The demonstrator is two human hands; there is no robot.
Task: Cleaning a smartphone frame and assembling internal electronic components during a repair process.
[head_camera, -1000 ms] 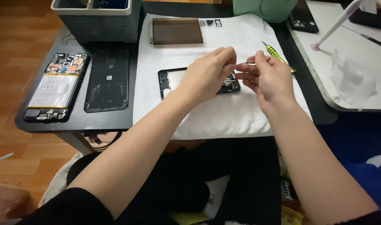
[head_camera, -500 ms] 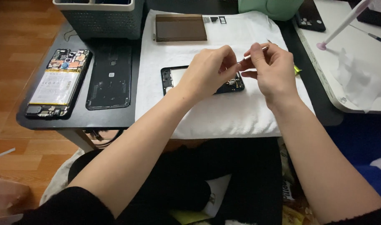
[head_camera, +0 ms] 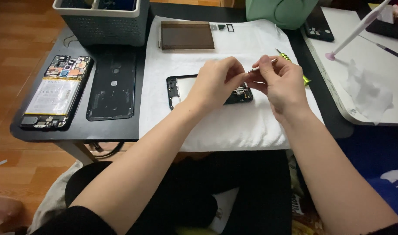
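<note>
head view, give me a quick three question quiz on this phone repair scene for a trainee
1. True or false: the opened phone with its battery showing lies on the white cloth.
2. What sits right beside that opened phone? A) black back cover B) a mug C) scissors
3. Fill in: the right hand holds a thin metal ____, its tip meeting the left hand fingertips above the black phone frame.

Key
1. False: it lies on the bare dark table, left of the cloth.
2. A
3. tool, most likely tweezers or a small screwdriver; too small to tell which.
</note>
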